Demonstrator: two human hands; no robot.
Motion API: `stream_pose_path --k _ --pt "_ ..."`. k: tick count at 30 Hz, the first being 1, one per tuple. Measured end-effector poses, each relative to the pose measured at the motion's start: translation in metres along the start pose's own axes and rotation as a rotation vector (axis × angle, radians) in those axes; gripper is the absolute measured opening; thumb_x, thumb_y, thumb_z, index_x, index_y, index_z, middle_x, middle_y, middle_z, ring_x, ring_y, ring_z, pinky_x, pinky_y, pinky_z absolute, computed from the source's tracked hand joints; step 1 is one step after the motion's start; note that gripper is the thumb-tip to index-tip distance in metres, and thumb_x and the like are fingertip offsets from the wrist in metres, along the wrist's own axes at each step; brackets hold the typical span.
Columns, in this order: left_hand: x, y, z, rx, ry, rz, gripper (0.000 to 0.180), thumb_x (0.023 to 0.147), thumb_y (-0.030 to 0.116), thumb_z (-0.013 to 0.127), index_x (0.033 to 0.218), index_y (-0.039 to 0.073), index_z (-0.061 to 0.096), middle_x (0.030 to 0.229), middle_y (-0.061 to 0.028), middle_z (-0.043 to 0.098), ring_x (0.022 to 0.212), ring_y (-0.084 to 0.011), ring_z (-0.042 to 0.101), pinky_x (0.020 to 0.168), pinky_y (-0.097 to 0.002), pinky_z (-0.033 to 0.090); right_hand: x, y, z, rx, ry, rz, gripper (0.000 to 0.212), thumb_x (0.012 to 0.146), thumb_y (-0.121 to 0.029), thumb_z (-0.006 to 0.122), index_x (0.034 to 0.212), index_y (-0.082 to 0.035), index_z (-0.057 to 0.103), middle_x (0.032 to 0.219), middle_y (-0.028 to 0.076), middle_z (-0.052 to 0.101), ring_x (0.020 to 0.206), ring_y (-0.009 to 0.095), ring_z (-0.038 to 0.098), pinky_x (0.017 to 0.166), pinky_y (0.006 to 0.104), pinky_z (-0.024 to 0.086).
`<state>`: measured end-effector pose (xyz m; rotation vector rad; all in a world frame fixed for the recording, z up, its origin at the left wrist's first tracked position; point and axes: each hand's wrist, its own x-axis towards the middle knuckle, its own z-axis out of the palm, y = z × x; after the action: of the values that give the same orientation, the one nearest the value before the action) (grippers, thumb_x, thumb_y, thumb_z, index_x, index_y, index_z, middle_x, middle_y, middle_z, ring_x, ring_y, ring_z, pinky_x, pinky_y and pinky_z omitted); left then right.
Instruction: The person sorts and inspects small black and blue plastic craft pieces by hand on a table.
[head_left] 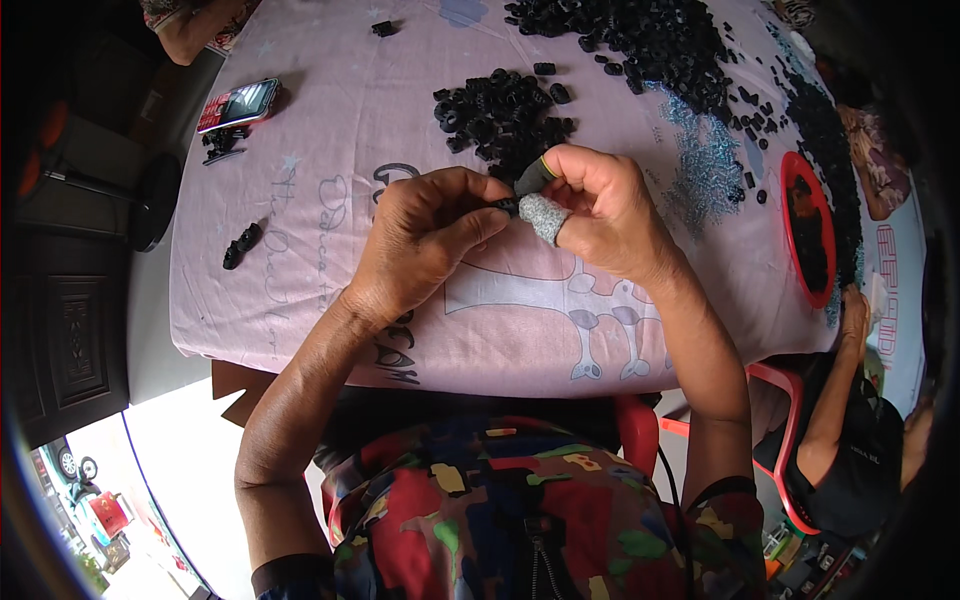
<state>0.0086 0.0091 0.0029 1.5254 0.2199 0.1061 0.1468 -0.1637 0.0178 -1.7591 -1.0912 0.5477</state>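
Observation:
Over the pink cloth, my left hand (425, 235) and my right hand (610, 215) meet fingertip to fingertip. Between them they pinch a small black ridged part (508, 206), mostly hidden by the fingers. Grey and black finger covers (543, 218) wrap the thumb and a finger of my right hand. Just beyond my fingertips lies a pile of short black ridged pieces (505, 112). To the left, a few joined black pieces (242, 246) rest on the cloth.
A red phone (238, 106) lies at left, with black bits beside it. A large black heap (640, 40) covers the far right, near scattered clear-blue small parts (700, 160). At right stands a red tray (808, 230) holding black pieces. Other people sit around the table (300, 300).

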Motion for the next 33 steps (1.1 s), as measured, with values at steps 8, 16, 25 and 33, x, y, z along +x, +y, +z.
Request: stream_pose_path --k 8,16,25,33 --pt "-0.001 0.0 -0.003 -0.102 -0.021 -0.007 0.023 0.095 0.005 0.069 0.117 -0.001 0.068 0.097 -0.0026 0.07 0.079 -0.0051 0.061 0.072 -0.0203 0.051 0.005 -0.003 -0.005 0.174 -0.039 0.078 0.009 0.086 -0.001 0.064 0.094 -0.001 0.067 0.079 -0.002 0.063 0.068 0.001 0.054 0.058 0.0179 0.044" --pt "0.0 -0.001 -0.003 -0.107 -0.031 0.002 0.024 0.095 0.006 0.07 0.117 -0.001 0.068 0.098 -0.0023 0.07 0.079 -0.0047 0.06 0.072 -0.0199 0.051 0.004 -0.002 -0.004 0.156 -0.054 0.043 0.008 0.086 -0.002 0.064 0.094 -0.001 0.067 0.079 -0.002 0.063 0.068 0.002 0.054 0.058 0.0181 0.044" --pt "0.0 0.0 -0.001 -0.106 0.012 0.02 0.02 0.095 0.004 0.069 0.115 -0.001 0.069 0.095 -0.003 0.071 0.077 -0.0051 0.061 0.07 -0.0208 0.053 0.004 -0.002 -0.008 0.237 -0.037 0.113 0.011 0.088 0.0 0.064 0.098 0.001 0.067 0.082 -0.001 0.064 0.073 0.003 0.056 0.061 0.0184 0.046" --pt "0.0 0.0 0.0 -0.128 0.005 0.018 0.02 0.096 0.003 0.068 0.115 -0.002 0.068 0.094 -0.0039 0.071 0.077 -0.0055 0.062 0.07 -0.021 0.053 0.003 0.0 -0.002 0.184 -0.021 0.054 0.012 0.086 0.003 0.065 0.097 0.002 0.066 0.083 -0.002 0.064 0.075 0.003 0.057 0.066 0.0187 0.049"
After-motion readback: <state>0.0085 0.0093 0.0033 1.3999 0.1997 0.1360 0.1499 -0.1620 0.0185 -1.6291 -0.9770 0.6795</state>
